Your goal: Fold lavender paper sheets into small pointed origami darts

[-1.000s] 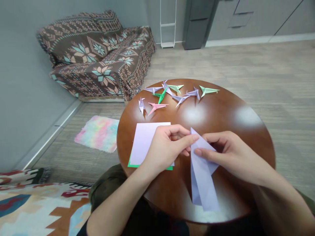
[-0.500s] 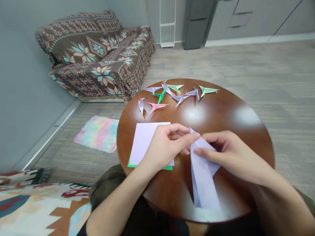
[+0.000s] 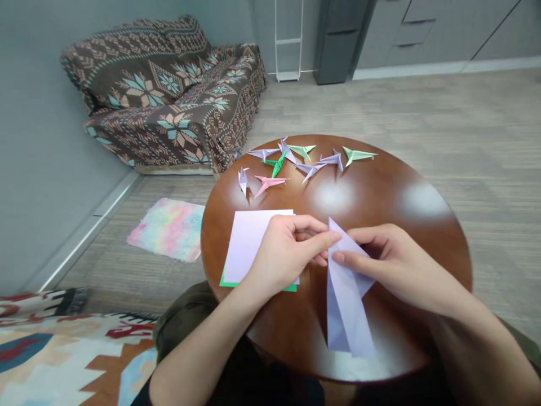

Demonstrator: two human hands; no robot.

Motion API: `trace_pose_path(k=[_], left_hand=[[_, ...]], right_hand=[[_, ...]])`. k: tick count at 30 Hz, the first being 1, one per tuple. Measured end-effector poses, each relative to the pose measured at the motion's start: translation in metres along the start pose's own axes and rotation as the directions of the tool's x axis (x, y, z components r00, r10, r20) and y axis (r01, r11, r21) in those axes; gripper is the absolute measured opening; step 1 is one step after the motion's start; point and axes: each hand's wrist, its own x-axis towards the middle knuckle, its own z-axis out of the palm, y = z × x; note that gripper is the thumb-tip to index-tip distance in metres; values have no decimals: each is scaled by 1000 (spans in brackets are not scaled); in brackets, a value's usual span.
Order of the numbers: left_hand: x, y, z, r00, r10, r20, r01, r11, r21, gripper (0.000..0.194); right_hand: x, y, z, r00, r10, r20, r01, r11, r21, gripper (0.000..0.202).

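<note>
- Lilac paper, folded long and narrow with a pointed top (image 3: 349, 299), is upright between the two hands, in front of the body and above the near part of the worktop.
- The left hand (image 3: 291, 248) pinches this paper close to its tip, the thumb lying on the front face. The right hand (image 3: 391, 259) pinches it a little lower at the right side, with the thumb pressed flat; its fingertips behind are hidden.
- For a clean crease, I judge it is best to hold the tip firmly with the left hand, match the edges exactly, and only after this press with the right thumb, from the point outward. Two layers stand apart at the lower end, so one can slip if the grip is too loose.
- Round, brown and glossy, the worktop (image 3: 380, 197) carries light reflections. Beside the left forearm lies a lilac square sheet (image 3: 249, 242), with a green sheet (image 3: 228, 285) showing under it.
- Small folded paper figures, among them a pink one (image 3: 270, 182) and a dark green one (image 3: 276, 164), lie at the far side.
- Beyond are a sofa under a patterned brown cover (image 3: 169, 101), a fluffy pastel rug (image 3: 169, 228) and grey cabinets (image 3: 456, 28).
</note>
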Motion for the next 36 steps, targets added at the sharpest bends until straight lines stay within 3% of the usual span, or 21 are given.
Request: trace_pose_path(k=[7,14,26,31,36], left_hand=[[1,2,-2,999,-13,34,14,999,-44,18],[0,3,0,1000,-4,-21,2,997,-72,17],[1,1,-3,993,98,-69,-104,991,-87,14],[0,1,-2,995,94,32,-96,994,60,13],[-3,3,-3,997,74,-18,-70,982,173,12]], right_hand=[[0,1,0,1000,18,1,-18,1000,-9,14],[-1,2,-1,999,49,12,-49,999,-4,16],[-3,1,1,997,72,23,-72,997,-8,22],[-3,2,0,998,4,-70,-9,998,-66,26],[-5,-2,-7,988,-77,-137,51,981,-186,26]])
